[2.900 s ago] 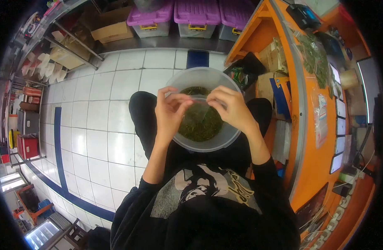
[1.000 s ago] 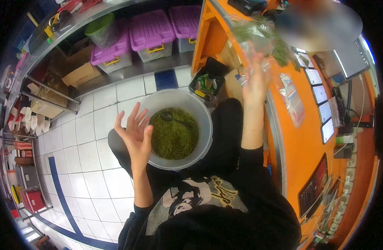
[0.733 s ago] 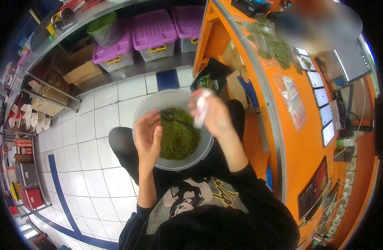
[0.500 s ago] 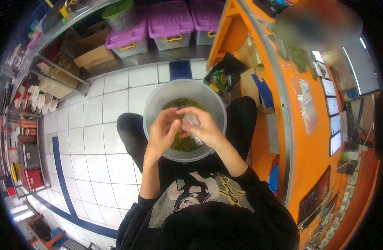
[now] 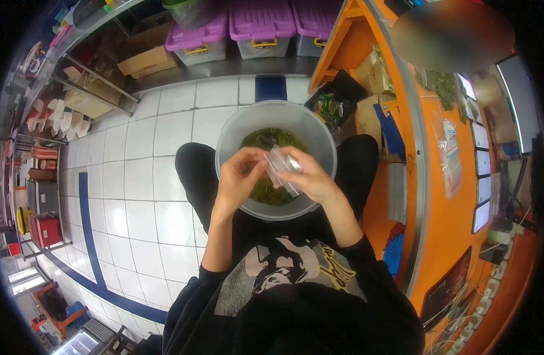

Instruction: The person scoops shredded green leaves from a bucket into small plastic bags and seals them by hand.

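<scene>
A small clear plastic zip bag point(image 5: 282, 168) is held above a round translucent tub point(image 5: 230, 133). My right hand point(image 5: 313, 177) grips the bag from its right side, thumb across the front. At the bag's left edge, my left hand point(image 5: 239, 177) pinches with thumb and fingertips closed together. Green leafy, shredded plant matter point(image 5: 270, 192) lies in the bottom of the tub, below both hands. The tub stands between my knees. Whether anything is inside the bag, I cannot make out.
To the right runs an orange table point(image 5: 440, 248) with a plastic packet point(image 5: 452, 157), a row of phone-like screens point(image 5: 481, 184) and a leafy heap point(image 5: 440, 89). Purple-lidded boxes point(image 5: 263, 29) line a low shelf ahead. A black crate point(image 5: 337, 100) sits beyond my right knee.
The bag now shows flat and more fully between my hands, where before it was partly covered by fingers. My view has shifted slightly, so the tub appears farther right and higher.
</scene>
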Tool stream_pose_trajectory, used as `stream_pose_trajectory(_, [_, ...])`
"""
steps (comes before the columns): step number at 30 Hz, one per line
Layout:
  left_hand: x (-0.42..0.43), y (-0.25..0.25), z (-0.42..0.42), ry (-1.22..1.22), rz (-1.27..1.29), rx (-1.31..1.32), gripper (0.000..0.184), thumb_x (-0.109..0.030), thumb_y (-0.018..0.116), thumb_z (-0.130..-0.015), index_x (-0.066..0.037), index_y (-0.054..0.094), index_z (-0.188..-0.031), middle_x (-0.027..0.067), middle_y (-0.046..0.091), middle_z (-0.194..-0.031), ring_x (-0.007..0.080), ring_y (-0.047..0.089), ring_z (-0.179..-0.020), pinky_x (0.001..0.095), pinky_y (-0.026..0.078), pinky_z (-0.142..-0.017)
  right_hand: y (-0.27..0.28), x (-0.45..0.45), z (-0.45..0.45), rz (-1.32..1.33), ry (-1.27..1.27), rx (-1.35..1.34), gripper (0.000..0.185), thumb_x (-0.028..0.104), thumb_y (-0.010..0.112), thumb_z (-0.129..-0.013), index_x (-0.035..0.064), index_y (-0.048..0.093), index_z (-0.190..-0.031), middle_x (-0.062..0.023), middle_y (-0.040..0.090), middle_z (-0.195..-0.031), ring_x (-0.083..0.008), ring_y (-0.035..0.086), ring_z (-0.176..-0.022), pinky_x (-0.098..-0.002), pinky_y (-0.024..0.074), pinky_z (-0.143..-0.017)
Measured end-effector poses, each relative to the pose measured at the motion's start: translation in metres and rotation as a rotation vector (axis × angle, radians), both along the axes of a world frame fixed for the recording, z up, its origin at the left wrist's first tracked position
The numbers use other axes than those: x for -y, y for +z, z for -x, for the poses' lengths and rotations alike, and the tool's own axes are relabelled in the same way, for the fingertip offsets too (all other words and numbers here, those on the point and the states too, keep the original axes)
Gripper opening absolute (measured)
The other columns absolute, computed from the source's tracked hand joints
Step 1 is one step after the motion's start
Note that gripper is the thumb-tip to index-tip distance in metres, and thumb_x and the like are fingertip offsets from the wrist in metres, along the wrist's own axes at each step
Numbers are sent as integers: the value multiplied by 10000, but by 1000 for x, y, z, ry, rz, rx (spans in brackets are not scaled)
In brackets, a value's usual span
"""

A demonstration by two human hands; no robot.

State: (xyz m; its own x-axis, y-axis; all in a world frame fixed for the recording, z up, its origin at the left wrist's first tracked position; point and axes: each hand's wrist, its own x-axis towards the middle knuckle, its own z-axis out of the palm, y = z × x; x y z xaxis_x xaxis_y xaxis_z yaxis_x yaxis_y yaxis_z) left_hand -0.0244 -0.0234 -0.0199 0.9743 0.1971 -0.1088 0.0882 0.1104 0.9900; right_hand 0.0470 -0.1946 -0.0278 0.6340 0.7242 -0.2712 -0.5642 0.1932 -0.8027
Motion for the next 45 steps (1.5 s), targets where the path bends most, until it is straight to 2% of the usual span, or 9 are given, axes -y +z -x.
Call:
stream_pose_trajectory(7, [-1, -24, 4, -1, 64, 14, 155, -6, 633, -896, 21, 585, -1040, 57, 642, -885, 122, 613, -811, 263, 501, -756, -8, -7, 6, 127, -203, 271, 318, 10, 731, -783, 27, 542, -1038, -63, 605, -935, -139, 624, -801, -269, 550, -609])
stream_pose_trajectory(10, [-10, -17, 5, 82, 64, 28, 130, -2, 645, -887, 25, 604, -1007, 58, 649, -852, 120, 612, -781, 258, 500, -728, 0, 6, -6, 142, -239, 74, 305, 26, 748, -780, 54, 545, -1007, -36, 593, -883, -124, 608, -774, -255, 530, -571])
stream_pose_trajectory(12, [-19, -11, 6, 164, 38, 26, 119, -2, 652, -881, 27, 614, -990, 58, 653, -836, 118, 612, -763, 254, 499, -714, -3, 17, -16, 42, -364, -17, 218, 78, 713, -840, 82, 541, -974, -9, 569, -842, -71, 538, -683, -192, 419, -499])
stream_pose_trajectory(17, [-20, -3, 6, 278, -70, 11, 114, -4, 689, -852, 27, 637, -949, 57, 664, -821, 109, 613, -737, 239, 502, -685, 19, 20, -12, 147, -570, 144, 182, 120, 711, -855, 82, 553, -938, 13, 540, -789, -40, 497, -672, -183, 375, -535])
stream_pose_trajectory(18, [-15, -3, 6, 271, -96, -15, 113, -3, 699, -843, 27, 640, -935, 56, 663, -820, 106, 614, -734, 234, 503, -677, 14, 10, -5, 331, -549, 489, 211, 153, 750, -824, 84, 569, -907, 16, 541, -777, -48, 505, -678, -197, 407, -585])
stream_pose_trajectory(21, [-1, -9, 3, 244, -5, -10, 118, -17, 722, -827, 26, 648, -909, 49, 659, -800, 93, 611, -726, 224, 496, -669, 16, -15, 15, 338, -280, 730, 360, 164, 848, -691, 37, 584, -901, -35, 608, -837, -140, 610, -789, -276, 489, -692])
stream_pose_trajectory(24, [8, -8, 2, 198, 138, 7, 132, -43, 743, -818, 9, 652, -896, 37, 651, -790, 87, 605, -726, 219, 485, -673, 13, -24, 14, 390, -289, 1023, 313, 120, 815, -696, 20, 615, -915, -143, 650, -846, -279, 662, -780, -330, 497, -655])
stream_pose_trajectory(43, [1, -27, 4, 74, 107, 4, 111, 31, 724, -796, 17, 647, -876, 50, 671, -807, 109, 627, -770, 240, 506, -730, 9, -13, 9, 458, -112, 1004, 107, 54, 697, -772, 13, 652, -859, -140, 664, -784, -277, 665, -712, -325, 493, -626])
stream_pose_trajectory(45, [9, -22, 3, 133, -49, 8, 93, 19, 708, -819, 26, 641, -882, 37, 659, -789, 95, 617, -765, 230, 495, -708, 3, -13, 9, 482, -172, 1061, 119, 37, 694, -757, 9, 644, -861, -142, 660, -790, -295, 660, -708, -335, 496, -627])
